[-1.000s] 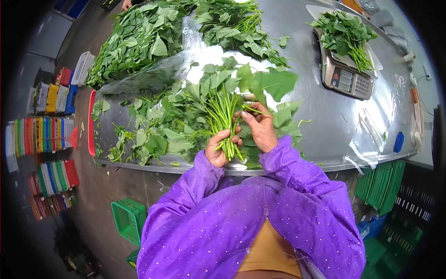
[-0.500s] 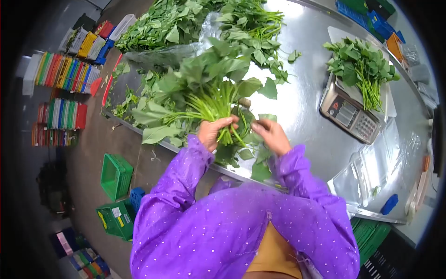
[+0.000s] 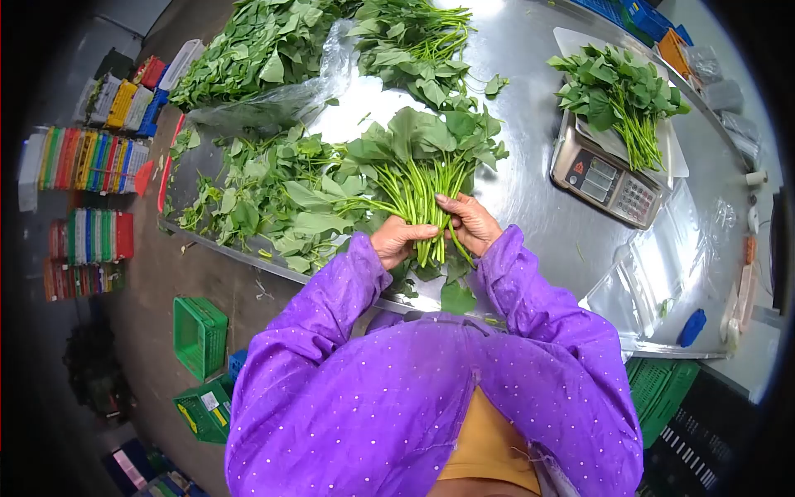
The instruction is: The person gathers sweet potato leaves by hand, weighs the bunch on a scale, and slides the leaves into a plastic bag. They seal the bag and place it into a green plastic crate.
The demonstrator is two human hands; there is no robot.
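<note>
A bunch of leafy green stems (image 3: 426,184) is held over the near edge of the metal table, leaves pointing away from me. My left hand (image 3: 401,241) is closed round the lower stems from the left, thumb across them. From the right, my right hand (image 3: 469,224) grips the same stems, its thumb laid on them. Loose leaves and stems (image 3: 248,186) lie on the table left of the bunch. A few leaves (image 3: 457,296) lie below my hands at the table edge.
Big heaps of leafy greens (image 3: 257,54) and stems (image 3: 418,50) lie at the back, with clear plastic (image 3: 273,103) beside them. On the right, a scale (image 3: 603,178) carries another bunch (image 3: 617,99). Plastic sheets (image 3: 646,257) lie nearby. Green crates (image 3: 199,335) stand on the floor.
My right hand has moved in from beside the bunch and now grips its stems. The bunch's leaves have come together and point more straight away from me. The camera view has shifted slightly.
</note>
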